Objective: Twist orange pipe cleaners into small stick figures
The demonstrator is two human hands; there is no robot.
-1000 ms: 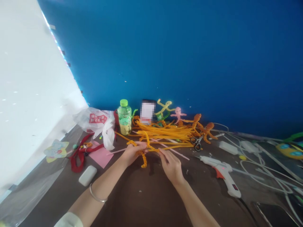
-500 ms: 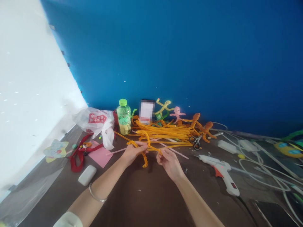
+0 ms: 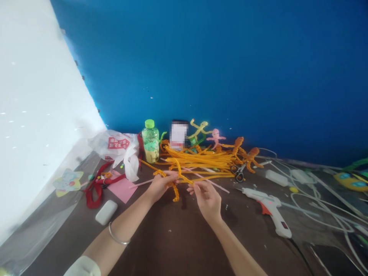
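Between my hands is an orange pipe cleaner figure with coiled limbs, one of them hanging down and another sticking out to the left. My left hand pinches it near its middle, fingers closed. A straight, uncoiled strand runs from there to the right, and my right hand grips its end between thumb and fingertips. Another loose strand stands up and curves above the grip. Just behind my hands lies a pile of orange pipe cleaners. Small scissors rest at the pile's right end.
A white glue gun lies to the right, near tangled white cables. Behind stand a green-capped bottle and finished pipe cleaner figures. On the left are a plastic bag, pink paper and a white case.
My right hand has turned and shifted slightly, its fingers now further along the strand's end. My left hand keeps its hold almost in place.
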